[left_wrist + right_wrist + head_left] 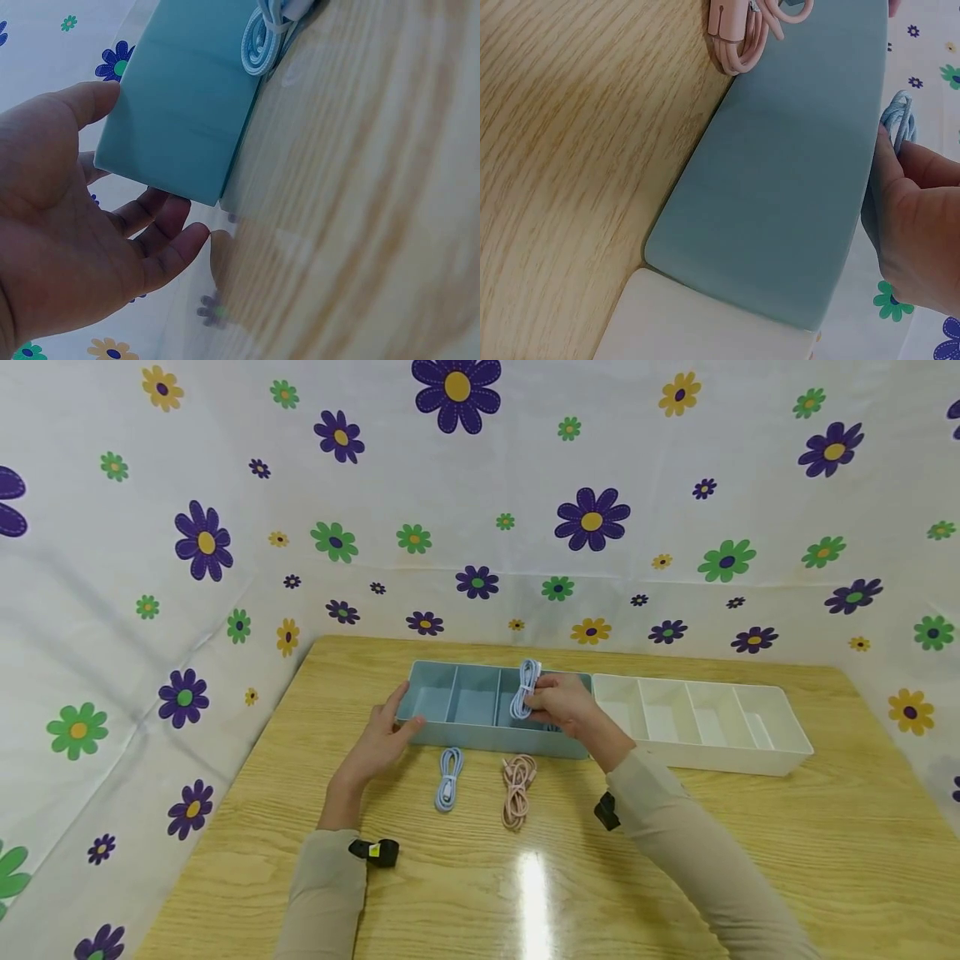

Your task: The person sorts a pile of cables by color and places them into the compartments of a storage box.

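My right hand (564,700) pinches a coiled light-blue cable (526,689) above the third compartment of a blue divided box (480,737). At the box's left end my left hand (381,739) holds the corner, thumb and fingers on either side of it. In the left wrist view, the left hand (90,217) is curled about that end. A second light-blue cable (448,779) lies in front of the box, with a pink cable (517,791) to its right. The right hand (922,217) partly hides the fourth compartment, where something dark shows at the bottom.
A white divided box (720,758) stands end to end with the blue one, on its right. Both rest on a wooden table (450,893). A flower-printed cloth (420,460) hangs behind the table and at its sides.
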Demonstrator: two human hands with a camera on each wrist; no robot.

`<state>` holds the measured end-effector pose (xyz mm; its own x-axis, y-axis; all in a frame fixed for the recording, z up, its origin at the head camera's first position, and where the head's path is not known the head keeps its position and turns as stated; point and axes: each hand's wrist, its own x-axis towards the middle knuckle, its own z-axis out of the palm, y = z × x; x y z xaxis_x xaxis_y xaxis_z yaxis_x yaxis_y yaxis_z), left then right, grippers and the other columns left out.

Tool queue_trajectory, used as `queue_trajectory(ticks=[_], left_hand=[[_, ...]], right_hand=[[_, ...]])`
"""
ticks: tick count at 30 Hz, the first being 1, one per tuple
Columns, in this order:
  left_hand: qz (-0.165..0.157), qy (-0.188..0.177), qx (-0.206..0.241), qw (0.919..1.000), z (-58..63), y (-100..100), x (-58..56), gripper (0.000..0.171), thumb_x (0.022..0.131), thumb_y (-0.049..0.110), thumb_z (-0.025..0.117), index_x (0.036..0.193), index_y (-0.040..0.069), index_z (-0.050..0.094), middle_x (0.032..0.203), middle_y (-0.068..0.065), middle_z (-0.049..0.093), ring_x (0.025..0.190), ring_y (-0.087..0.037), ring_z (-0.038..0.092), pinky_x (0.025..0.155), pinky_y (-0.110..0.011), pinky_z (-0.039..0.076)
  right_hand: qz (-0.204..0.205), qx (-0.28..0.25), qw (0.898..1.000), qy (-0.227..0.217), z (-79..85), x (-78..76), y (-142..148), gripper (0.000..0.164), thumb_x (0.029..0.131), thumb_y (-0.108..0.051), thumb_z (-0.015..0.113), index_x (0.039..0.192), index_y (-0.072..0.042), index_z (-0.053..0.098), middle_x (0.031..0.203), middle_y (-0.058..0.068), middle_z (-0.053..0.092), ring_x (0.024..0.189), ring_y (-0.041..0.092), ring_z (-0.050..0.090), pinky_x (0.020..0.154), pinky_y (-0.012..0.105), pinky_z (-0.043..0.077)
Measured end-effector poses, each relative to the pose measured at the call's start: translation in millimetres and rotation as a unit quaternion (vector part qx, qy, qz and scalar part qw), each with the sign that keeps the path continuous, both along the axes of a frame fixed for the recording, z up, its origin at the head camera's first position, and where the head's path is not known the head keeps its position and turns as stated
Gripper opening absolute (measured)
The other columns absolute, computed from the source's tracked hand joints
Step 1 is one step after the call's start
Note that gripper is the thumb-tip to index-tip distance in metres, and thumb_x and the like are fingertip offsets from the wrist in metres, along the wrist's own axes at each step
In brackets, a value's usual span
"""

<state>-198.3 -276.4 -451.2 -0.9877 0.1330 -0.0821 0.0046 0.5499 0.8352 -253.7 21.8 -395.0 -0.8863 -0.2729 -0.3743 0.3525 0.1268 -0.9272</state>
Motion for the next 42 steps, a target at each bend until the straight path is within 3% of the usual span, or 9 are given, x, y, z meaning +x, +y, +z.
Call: queue_trajectory(ticks=[3,6,10,16,19,24,32,39,42], left_hand=[[0.002,-0.002,0.001,1.0,-0.4,-1,-0.1,0.072,0.106,0.036,0.047,0.161,0.017,0.005,0.146,-0.032,0.021,0.116,-0.04,0.042,0.105,-0.059,0.034],[0.0,-0.002,0.001,1.0,-0.5,-2,0.0,0.072,0.106,0.036,0.046,0.161,0.017,0.005,0.146,-0.032,0.021,0.115,-0.04,0.042,0.105,-0.058,0.035],[-0.002,0.0,0.001,1.0,0.3,-2,-0.2,0.072,0.106,0.035,0.047,0.161,0.016,0.005,0.146,-0.033,0.021,0.115,-0.04,0.042,0.104,-0.059,0.035],[-0.005,0.004,0.003,1.0,1.2,-1,-0.6,0.071,0.106,0.034,0.046,0.161,0.015,0.005,0.148,-0.034,0.018,0.117,-0.04,0.041,0.104,-0.058,0.035],[-0.006,0.007,0.004,0.9999,1.3,-1,-0.6,0.071,0.106,0.033,0.046,0.161,0.014,0.005,0.147,-0.034,0.019,0.114,-0.039,0.041,0.102,-0.057,0.036],[-0.007,0.006,0.006,0.9999,0.8,-1,-0.8,0.072,0.106,0.034,0.046,0.161,0.013,0.005,0.146,-0.035,0.02,0.113,-0.039,0.041,0.101,-0.057,0.036],[-0.005,0.004,0.008,1.0,-0.2,0,-0.5,0.073,0.106,0.036,0.047,0.161,0.015,0.005,0.147,-0.034,0.019,0.115,-0.038,0.039,0.103,-0.057,0.035],[-0.005,0.001,0.01,0.9999,-1.2,0,0.4,0.072,0.106,0.034,0.047,0.161,0.015,0.004,0.146,-0.033,0.02,0.111,-0.036,0.04,0.099,-0.053,0.037],[-0.004,0.005,0.009,0.9999,-1.0,-1,-0.5,0.072,0.106,0.034,0.047,0.161,0.016,0.005,0.147,-0.033,0.02,0.11,-0.036,0.04,0.098,-0.052,0.037]], right_hand=[[0.013,0.003,1.0,0.004,0.6,-0.2,-3,0.044,0.1,0.006,0.05,0.143,0.012,0.043,0.133,0.029,0.052,0.119,0.034,0.059,0.097,0.04,0.05],[0.028,0.013,0.999,0.011,0.0,0.3,-7,0.045,0.098,0.007,0.051,0.141,0.014,0.043,0.133,0.03,0.053,0.117,0.035,0.06,0.097,0.041,0.05],[0.039,0.029,0.999,0.005,-2.2,0.9,-11,0.058,0.095,0.007,0.053,0.149,0.011,0.031,0.124,0.026,0.056,0.101,0.028,0.065,0.091,0.037,0.054],[0.006,0.01,1.0,-0.009,-5.4,0.9,-18,0.083,0.091,0.013,0.057,0.158,-0.011,0.014,0.106,0.017,0.051,0.074,0.019,0.06,0.071,0.03,0.055],[-0.014,-0.009,1.0,-0.008,-6.1,1.3,-21,0.08,0.09,0.017,0.056,0.154,-0.015,0.018,0.114,0.018,0.045,0.074,0.021,0.058,0.066,0.028,0.054],[-0.014,-0.004,1.0,0.005,-7.3,2.2,-26,0.06,0.09,0.019,0.053,0.141,-0.004,0.032,0.126,0.024,0.047,0.093,0.026,0.059,0.069,0.029,0.054],[-0.002,0.04,0.999,0.036,-11.4,1.5,-32,0.061,0.084,0.021,0.055,0.139,-0.001,0.044,0.096,0.01,0.047,0.076,0.019,0.046,0.062,0.026,0.042],[-0.017,0.028,0.999,-0.001,-11.3,0.1,-34,0.059,0.086,0.021,0.049,0.14,-0.001,0.047,0.128,0.016,0.047,0.092,0.024,0.049,0.067,0.027,0.043],[-0.021,0.027,0.999,-0.011,-9.6,-0.9,-35,0.06,0.086,0.021,0.049,0.14,-0.003,0.048,0.128,0.014,0.045,0.088,0.023,0.047,0.064,0.027,0.04]])
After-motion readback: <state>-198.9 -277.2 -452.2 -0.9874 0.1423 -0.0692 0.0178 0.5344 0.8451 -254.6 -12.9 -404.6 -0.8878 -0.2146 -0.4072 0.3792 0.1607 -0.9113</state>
